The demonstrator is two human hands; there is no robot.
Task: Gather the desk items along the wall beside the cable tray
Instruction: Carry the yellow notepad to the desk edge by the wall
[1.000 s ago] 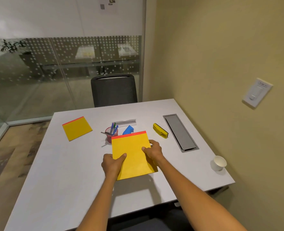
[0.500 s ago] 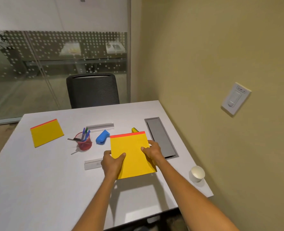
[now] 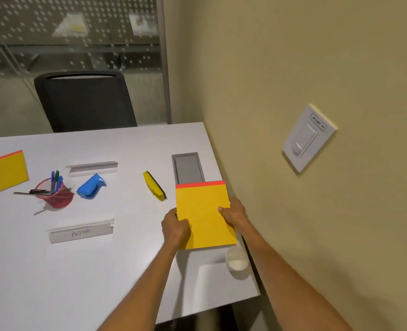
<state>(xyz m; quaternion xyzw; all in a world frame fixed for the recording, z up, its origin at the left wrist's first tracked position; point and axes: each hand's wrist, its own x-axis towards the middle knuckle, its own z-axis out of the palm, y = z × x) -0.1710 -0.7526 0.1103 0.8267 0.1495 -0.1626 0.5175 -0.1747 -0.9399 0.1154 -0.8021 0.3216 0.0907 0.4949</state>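
pad (image 3: 203,215): yellow, covers the tray's (image 3: 187,166) near end
left hand (image 3: 175,227): gripping pad
right hand (image 3: 235,214): gripping pad too
cup (image 3: 236,259): nearer than tray

White desk (image 3: 54,271) against olive-yellow wall (image 3: 293,56); white light switch (image 3: 308,137) on wall. Black mesh chair (image 3: 85,101) behind desk. Dotted frosted glass partition (image 3: 73,27) beyond.

Yellow notepad (image 3: 203,211) with orange top strip: tilted, near end of the cable tray (image 3: 187,167) hidden under it. Yellow-and-black stapler (image 3: 154,185) lies just left of the tray. Blue tape dispenser (image 3: 91,189), red mesh pen cup (image 3: 54,195), second yellow notepad (image 3: 3,173) and two nameplates, one marked "ALPHA" (image 3: 81,232), sit further left.
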